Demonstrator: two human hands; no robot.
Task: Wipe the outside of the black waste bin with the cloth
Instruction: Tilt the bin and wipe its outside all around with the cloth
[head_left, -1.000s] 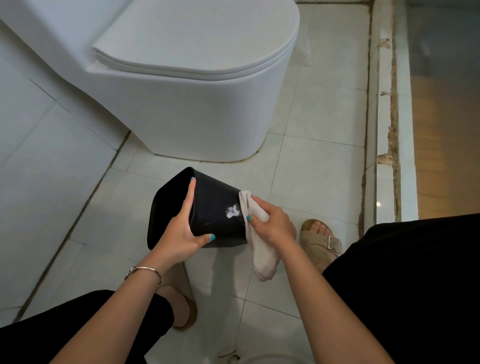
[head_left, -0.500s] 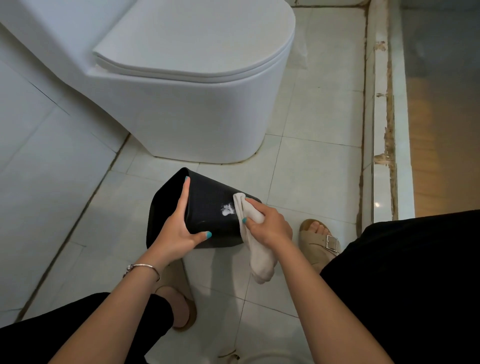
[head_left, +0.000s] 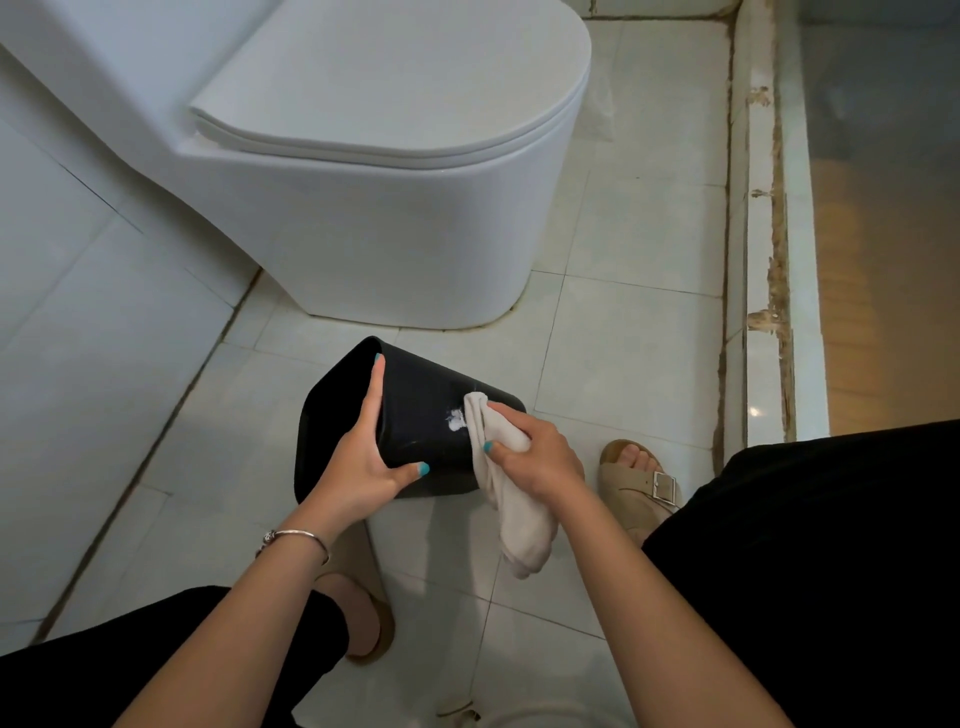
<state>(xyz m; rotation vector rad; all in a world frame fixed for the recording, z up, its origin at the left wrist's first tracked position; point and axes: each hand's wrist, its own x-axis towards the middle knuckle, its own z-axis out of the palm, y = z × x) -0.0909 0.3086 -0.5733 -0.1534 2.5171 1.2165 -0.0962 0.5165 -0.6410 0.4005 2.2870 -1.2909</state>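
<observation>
The left hand (head_left: 358, 467) is gripping the tilted black waste bin (head_left: 415, 415); the right hand (head_left: 540, 457) is pinching the cloth (head_left: 511, 512) against it, beside a white toilet (head_left: 395, 208).

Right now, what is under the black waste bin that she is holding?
Pale floor tiles show under the tilted black waste bin, which the left hand grips. A sandal lies nearer. The bin hides the floor directly beneath it.

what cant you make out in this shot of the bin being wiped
Head view:
- Inside of the black waste bin: its mouth faces away to the left.
- Bin's underside: hidden by its own body.
- Left hand fingers over the rim: mostly out of sight.
- Cloth under the right hand: covered.
</observation>
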